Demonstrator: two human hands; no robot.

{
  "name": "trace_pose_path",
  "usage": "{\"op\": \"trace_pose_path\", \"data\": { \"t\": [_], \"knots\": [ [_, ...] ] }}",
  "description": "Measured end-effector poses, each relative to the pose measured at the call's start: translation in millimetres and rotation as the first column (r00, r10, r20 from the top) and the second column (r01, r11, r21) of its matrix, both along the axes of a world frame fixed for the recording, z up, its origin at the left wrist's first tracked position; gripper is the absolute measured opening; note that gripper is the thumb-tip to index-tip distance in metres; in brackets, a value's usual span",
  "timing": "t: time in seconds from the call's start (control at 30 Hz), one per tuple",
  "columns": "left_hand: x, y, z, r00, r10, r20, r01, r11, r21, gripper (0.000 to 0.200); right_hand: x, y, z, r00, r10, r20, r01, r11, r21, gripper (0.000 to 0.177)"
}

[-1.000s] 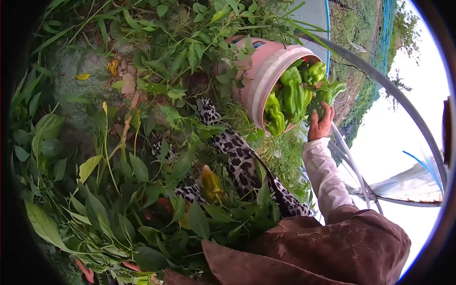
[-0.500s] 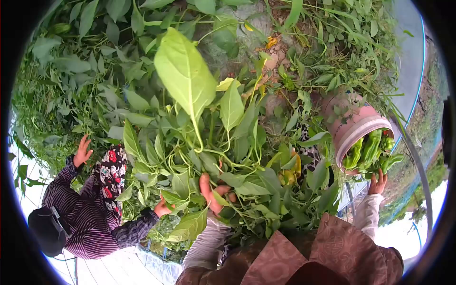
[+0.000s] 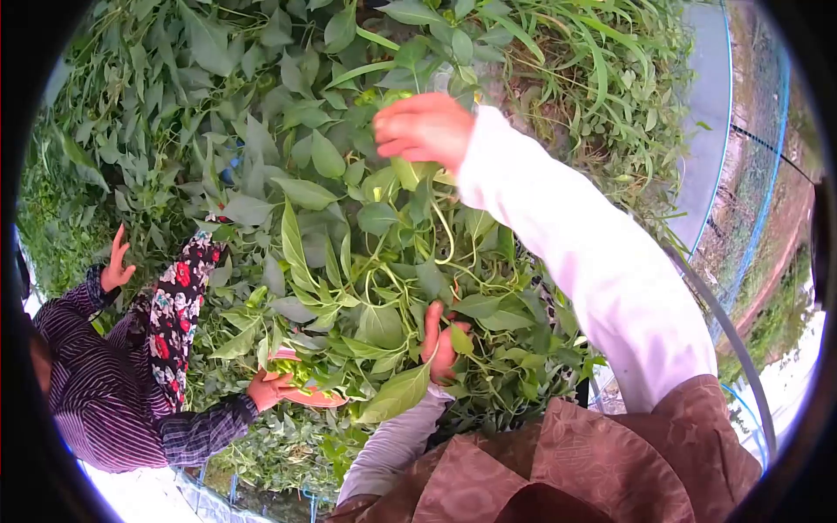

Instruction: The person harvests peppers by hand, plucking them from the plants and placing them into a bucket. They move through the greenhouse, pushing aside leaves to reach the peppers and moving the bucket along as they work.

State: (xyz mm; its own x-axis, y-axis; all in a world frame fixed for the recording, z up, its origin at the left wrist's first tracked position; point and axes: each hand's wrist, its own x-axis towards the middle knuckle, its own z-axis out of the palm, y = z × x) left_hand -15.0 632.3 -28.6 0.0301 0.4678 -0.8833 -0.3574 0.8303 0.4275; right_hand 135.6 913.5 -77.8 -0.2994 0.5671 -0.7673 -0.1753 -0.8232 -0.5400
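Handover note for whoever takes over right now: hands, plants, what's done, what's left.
Left hand: low in the leafy plants, fingers among stems; grip unclear.
Right hand: at the upper leaves, arm outstretched, fingers curled; contents hidden.
Co-worker's hand is in the same plants, to the left.
Done: nothing picked shows in either hand.
Left: cannot tell from this view.

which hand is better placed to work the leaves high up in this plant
Likely the right hand: it reaches the upper leaves, fingers curled. The left hand sits lower, closed round stems.
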Motion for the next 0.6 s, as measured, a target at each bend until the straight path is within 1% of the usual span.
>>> {"op": "trace_pose_path", "data": {
  "t": [0.03,0.07,0.1,0.13,0.17,0.2,0.23,0.27,0.3,0.33,0.37,0.4,0.43,0.47,0.5,0.53,0.57,0.6],
  "knots": [
    [4,5,4,0.996,0.077,0.037,-0.075,0.996,-0.052,0.057,-19,8,-16,0.976,0.200,0.091,-0.203,0.979,0.021,0.045],
    [2,8,4,0.986,0.153,0.067,-0.146,0.984,-0.101,0.054,-39,17,-30,0.899,0.398,0.185,-0.411,0.911,0.036,0.046],
    [-1,-1,-6,0.984,0.055,0.171,-0.068,0.995,0.067,0.058,-58,26,-45,0.781,0.563,0.269,-0.594,0.803,0.043,0.046],
    [-6,-11,-16,0.963,-0.045,0.265,-0.023,0.968,0.248,0.065,-72,20,-65,0.902,0.400,0.165,-0.413,0.909,0.053,0.044],
    [-9,-20,-26,0.928,-0.139,0.346,-0.017,0.911,0.413,0.075,-89,9,-95,0.976,0.213,0.056,-0.215,0.976,0.042,0.041],
    [-17,-37,-37,0.910,-0.132,0.394,-0.056,0.901,0.431,0.078,-103,-2,-124,0.999,0.011,-0.050,-0.010,1.000,0.004,0.038],
    [-24,-54,-47,0.887,-0.126,0.443,-0.096,0.890,0.446,0.081,-112,-10,-147,0.970,-0.196,-0.144,0.189,0.980,-0.058,0.035],
    [-31,-71,-58,0.862,-0.122,0.492,-0.136,0.879,0.457,0.084,-115,-14,-159,0.890,-0.402,-0.217,0.378,0.915,-0.141,0.032],
    [-36,-69,-61,0.817,-0.145,0.558,-0.030,0.956,0.292,0.087,-112,-15,-147,0.860,-0.464,-0.213,0.391,0.867,-0.310,0.029],
    [-33,-74,-55,0.820,0.044,0.571,-0.100,0.993,0.066,0.083,-113,-17,-134,0.859,-0.449,-0.246,0.397,0.888,-0.233,0.027],
    [-24,-55,-38,0.807,0.267,0.527,-0.209,0.963,-0.168,0.080,-107,-16,-114,0.924,-0.314,-0.217,0.277,0.943,-0.186,0.024],
    [-14,-36,-20,0.773,0.474,0.421,-0.335,0.870,-0.362,0.077,-102,-16,-96,0.968,-0.170,-0.184,0.145,0.979,-0.142,0.022],
    [-14,-18,-13,0.988,-0.151,0.042,0.136,0.958,0.253,0.054,-104,-26,-102,0.936,-0.153,-0.317,0.194,0.975,0.104,0.027],
    [-15,-3,-5,0.677,-0.437,-0.592,0.730,0.503,0.463,0.035,-100,-26,-108,0.988,0.129,-0.085,-0.087,0.918,0.386,0.033],
    [-18,10,5,0.645,-0.499,-0.578,0.761,0.482,0.434,0.028,-106,-33,-115,0.872,-0.107,-0.477,0.187,0.975,0.124,0.034],
    [-18,21,15,0.644,-0.500,-0.579,0.762,0.482,0.432,0.028,-106,-45,-120,0.950,-0.007,-0.313,0.111,0.942,0.316,0.035],
    [-17,33,24,0.687,-0.545,-0.481,0.727,0.526,0.443,0.031,-105,-50,-112,0.994,0.059,-0.091,-0.008,0.878,0.479,0.036],
    [-24,49,36,0.606,-0.637,-0.475,0.795,0.464,0.391,0.035,-104,-56,-104,0.988,0.072,0.137,-0.139,0.801,0.583,0.038]
  ]
}}
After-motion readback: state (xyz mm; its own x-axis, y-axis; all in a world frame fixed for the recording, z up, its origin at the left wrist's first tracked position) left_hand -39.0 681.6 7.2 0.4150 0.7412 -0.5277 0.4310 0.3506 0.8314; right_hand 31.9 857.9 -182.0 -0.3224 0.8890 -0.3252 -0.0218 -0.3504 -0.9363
